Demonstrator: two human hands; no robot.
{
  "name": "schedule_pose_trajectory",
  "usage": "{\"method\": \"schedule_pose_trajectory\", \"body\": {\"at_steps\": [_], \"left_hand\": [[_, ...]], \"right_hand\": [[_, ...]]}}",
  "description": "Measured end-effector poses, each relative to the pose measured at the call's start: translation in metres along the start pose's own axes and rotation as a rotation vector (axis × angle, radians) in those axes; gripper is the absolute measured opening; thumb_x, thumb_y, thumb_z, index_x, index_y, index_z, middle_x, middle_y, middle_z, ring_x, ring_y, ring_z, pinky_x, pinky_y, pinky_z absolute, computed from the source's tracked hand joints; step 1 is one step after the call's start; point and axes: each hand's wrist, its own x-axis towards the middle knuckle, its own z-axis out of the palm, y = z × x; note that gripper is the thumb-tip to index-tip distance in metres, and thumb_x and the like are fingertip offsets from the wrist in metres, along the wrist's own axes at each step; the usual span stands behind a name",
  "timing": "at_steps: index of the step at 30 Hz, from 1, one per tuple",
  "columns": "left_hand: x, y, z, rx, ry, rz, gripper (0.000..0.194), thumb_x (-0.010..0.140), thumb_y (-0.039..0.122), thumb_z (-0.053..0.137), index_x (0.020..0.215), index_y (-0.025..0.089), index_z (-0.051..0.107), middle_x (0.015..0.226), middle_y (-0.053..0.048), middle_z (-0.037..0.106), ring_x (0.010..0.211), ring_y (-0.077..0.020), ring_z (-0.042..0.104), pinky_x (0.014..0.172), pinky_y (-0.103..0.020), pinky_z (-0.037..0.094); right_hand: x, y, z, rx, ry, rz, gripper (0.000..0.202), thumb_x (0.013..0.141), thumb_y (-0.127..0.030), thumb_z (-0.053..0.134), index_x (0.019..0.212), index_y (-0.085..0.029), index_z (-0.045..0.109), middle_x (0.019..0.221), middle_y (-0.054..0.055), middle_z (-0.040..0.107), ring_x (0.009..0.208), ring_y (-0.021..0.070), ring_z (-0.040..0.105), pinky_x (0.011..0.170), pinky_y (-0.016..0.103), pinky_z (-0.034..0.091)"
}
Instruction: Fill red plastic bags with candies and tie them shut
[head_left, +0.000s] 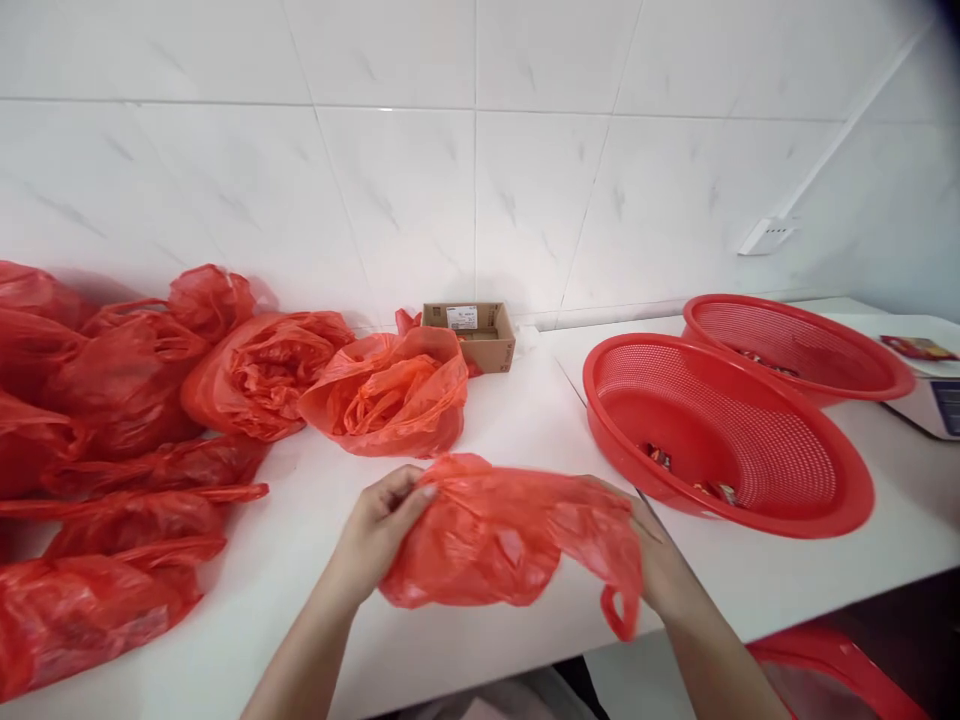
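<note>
Red bag (480, 540) is held up nr the bench's (300, 570) front edge, btwn both hands. L hand (386, 525) is clamped on its top L end, thumb over fingers; R hand (656, 560) is against the other end, fingertips hidden — can't say if it grips. Loop handle (634, 600) dangles on the R. Step in hand looks like straightening the bag; next move prob. calls for a firm hold at both ends, loop kept free. Other red bags (127, 370) crowd the bench's L side. Writing: cardboard box (487, 354) at the back edge has a white label (462, 317), too small to read; packet (919, 347) on the scale (926, 400), far R — no legible brand either.
</note>
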Motion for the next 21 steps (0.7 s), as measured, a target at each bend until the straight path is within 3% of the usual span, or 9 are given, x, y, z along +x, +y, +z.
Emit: {"method": "schedule_pose_trajectory", "body": {"at_steps": [3,7,10,12,14,16,18,21], "left_hand": [[-0.008,-0.019,-0.026,-0.149,0.120,-0.128,0.035,0.080,0.051,0.066,0.076,0.019,0.052,0.061,0.006,0.051,0.049,-0.0081,0.044,0.048,-0.019,0.036],[-0.016,-0.022,-0.044,0.142,0.278,-0.077,0.037,0.081,0.057,0.059,0.079,0.020,0.054,0.059,0.005,0.046,0.049,-0.0107,0.041,0.047,-0.022,0.035],[-0.022,-0.017,-0.033,0.389,0.468,0.120,0.027,0.085,0.048,0.059,0.089,0.021,0.060,0.083,-0.002,0.058,0.074,-0.0169,0.052,0.060,-0.025,0.041],[-0.030,-0.013,-0.013,0.521,0.533,0.371,0.019,0.086,0.037,0.060,0.098,0.023,0.059,0.096,-0.004,0.058,0.087,-0.0190,0.054,0.072,-0.028,0.044],[-0.040,-0.010,0.015,0.604,0.465,0.625,0.026,0.084,0.031,0.064,0.107,0.024,0.056,0.102,-0.005,0.056,0.094,-0.0203,0.055,0.082,-0.032,0.046],[-0.046,-0.008,0.041,0.611,0.270,0.723,0.051,0.076,0.029,0.073,0.121,0.023,0.051,0.117,-0.010,0.054,0.107,-0.0250,0.054,0.089,-0.037,0.046],[-0.044,-0.007,0.060,0.572,0.086,0.701,0.053,0.077,0.024,0.072,0.126,0.023,0.051,0.122,-0.012,0.054,0.111,-0.0265,0.054,0.090,-0.038,0.046],[-0.031,-0.006,0.067,0.345,-0.029,0.455,0.011,0.090,0.024,0.054,0.095,0.019,0.063,0.090,-0.006,0.064,0.082,-0.0183,0.059,0.074,-0.030,0.048]], "right_hand": [[-0.014,0.004,-0.014,0.121,-0.066,0.130,0.015,0.086,-0.030,0.058,0.074,-0.021,0.061,0.070,0.000,0.057,0.063,0.0143,0.051,0.058,0.026,0.044],[-0.020,0.009,-0.022,0.243,0.008,0.245,0.009,0.078,-0.028,0.064,0.077,-0.020,0.061,0.069,-0.001,0.056,0.059,0.0124,0.048,0.054,0.024,0.040],[-0.019,0.000,-0.017,0.323,0.170,0.201,0.016,0.072,-0.030,0.070,0.074,-0.020,0.057,0.065,-0.002,0.053,0.056,0.0117,0.046,0.052,0.024,0.040],[-0.017,-0.010,-0.007,0.325,0.191,0.150,0.019,0.073,-0.029,0.070,0.071,-0.020,0.053,0.062,-0.003,0.050,0.054,0.0107,0.043,0.051,0.023,0.037],[-0.016,-0.020,0.007,0.322,0.140,0.109,0.019,0.075,-0.025,0.067,0.071,-0.020,0.049,0.062,-0.004,0.049,0.054,0.0094,0.041,0.051,0.021,0.035],[-0.016,-0.027,0.022,0.316,0.048,0.096,0.018,0.077,-0.022,0.065,0.071,-0.019,0.048,0.062,-0.005,0.048,0.054,0.0082,0.040,0.051,0.020,0.035],[-0.015,-0.034,0.034,0.331,-0.057,0.097,0.016,0.078,-0.020,0.065,0.076,-0.020,0.049,0.063,-0.006,0.050,0.054,0.0071,0.041,0.051,0.018,0.035],[-0.016,-0.042,0.041,0.439,-0.072,-0.014,0.018,0.086,-0.029,0.063,0.099,-0.026,0.051,0.081,-0.002,0.062,0.067,0.0104,0.056,0.061,0.021,0.046]]}}
